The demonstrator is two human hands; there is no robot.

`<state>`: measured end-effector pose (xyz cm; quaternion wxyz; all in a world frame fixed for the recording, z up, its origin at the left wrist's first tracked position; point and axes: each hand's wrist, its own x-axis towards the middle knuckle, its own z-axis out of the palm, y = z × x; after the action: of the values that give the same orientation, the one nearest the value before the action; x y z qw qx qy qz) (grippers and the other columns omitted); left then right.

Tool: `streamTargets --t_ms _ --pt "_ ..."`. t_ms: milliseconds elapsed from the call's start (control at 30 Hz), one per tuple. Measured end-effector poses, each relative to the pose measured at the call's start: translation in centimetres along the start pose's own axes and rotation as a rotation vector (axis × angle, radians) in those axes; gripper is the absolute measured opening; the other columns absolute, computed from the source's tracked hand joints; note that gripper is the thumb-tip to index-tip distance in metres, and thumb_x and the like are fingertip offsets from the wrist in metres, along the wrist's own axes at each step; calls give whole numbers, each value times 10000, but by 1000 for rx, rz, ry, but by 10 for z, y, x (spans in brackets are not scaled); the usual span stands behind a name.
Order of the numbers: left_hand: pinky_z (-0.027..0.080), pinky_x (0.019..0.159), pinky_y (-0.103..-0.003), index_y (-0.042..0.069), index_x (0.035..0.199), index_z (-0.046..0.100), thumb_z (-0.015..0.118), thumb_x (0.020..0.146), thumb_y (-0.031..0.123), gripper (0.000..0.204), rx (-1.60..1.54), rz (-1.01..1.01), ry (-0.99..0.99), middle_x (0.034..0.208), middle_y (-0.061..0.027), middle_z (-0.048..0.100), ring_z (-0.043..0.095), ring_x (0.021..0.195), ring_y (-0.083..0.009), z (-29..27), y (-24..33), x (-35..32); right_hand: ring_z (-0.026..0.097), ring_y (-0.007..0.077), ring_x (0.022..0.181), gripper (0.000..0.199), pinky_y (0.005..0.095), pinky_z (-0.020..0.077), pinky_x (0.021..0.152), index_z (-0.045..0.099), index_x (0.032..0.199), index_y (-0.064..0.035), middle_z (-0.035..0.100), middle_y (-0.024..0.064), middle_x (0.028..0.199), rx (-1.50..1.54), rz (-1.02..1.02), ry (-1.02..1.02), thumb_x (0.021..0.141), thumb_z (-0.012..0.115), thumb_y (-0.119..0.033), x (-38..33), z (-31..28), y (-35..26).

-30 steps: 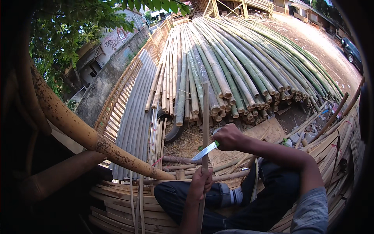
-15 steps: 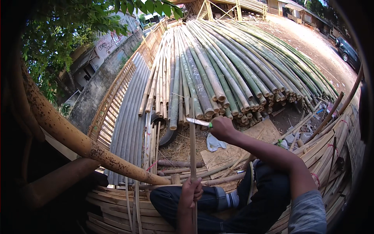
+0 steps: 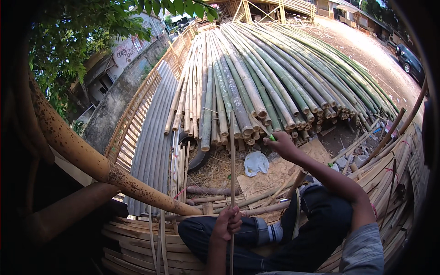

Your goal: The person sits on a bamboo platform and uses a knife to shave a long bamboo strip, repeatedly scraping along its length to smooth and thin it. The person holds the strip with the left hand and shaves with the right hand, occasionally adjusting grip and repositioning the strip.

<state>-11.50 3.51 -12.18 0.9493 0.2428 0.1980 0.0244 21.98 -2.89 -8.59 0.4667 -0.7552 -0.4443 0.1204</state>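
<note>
My left hand [image 3: 227,222] is closed around a long thin bamboo strip [image 3: 233,174] that stands upright in front of me, its lower end running down past my lap. My right hand [image 3: 282,146] grips a knife [image 3: 272,137] by its green handle. The blade points up and to the left, apart from the strip and on its right side; against the bamboo ends behind, its outline is hard to make out. My legs in dark jeans [image 3: 316,229] are folded below, right of the strip.
Many bamboo poles [image 3: 256,87] lie stacked ahead. A thick bamboo pole [image 3: 133,185] crosses at the left. Split bamboo slats [image 3: 142,245] lie beneath and beside me. A white plastic bag [image 3: 255,163], a tyre [image 3: 198,161] and corrugated sheets [image 3: 151,151] are beyond.
My right hand with the knife has moved right, taking the blade away from the strip. The strip now shows a narrower side and leans slightly right; my left hand still holds it.
</note>
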Motion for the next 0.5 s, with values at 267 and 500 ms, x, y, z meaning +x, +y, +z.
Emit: streamTargets --t_ms 267,500 --pt "144 330 -198 144 843 423 524 984 303 236 -61 14 -69 558 58 254 202 388 -24 12 2 1 612 363 561 193 462 494 540 640 633 -77 589 164 572 -447 -553 -479 745 636 -235 -46 52 -73" --pt "130 327 -207 137 831 415 492 1000 289 240 260 150 192 543 55 255 194 379 -28 44 -10 -12 624 369 569 217 465 493 541 663 649 -72 592 170 573 -538 -421 -139 786 610 -232 -7 32 -63"
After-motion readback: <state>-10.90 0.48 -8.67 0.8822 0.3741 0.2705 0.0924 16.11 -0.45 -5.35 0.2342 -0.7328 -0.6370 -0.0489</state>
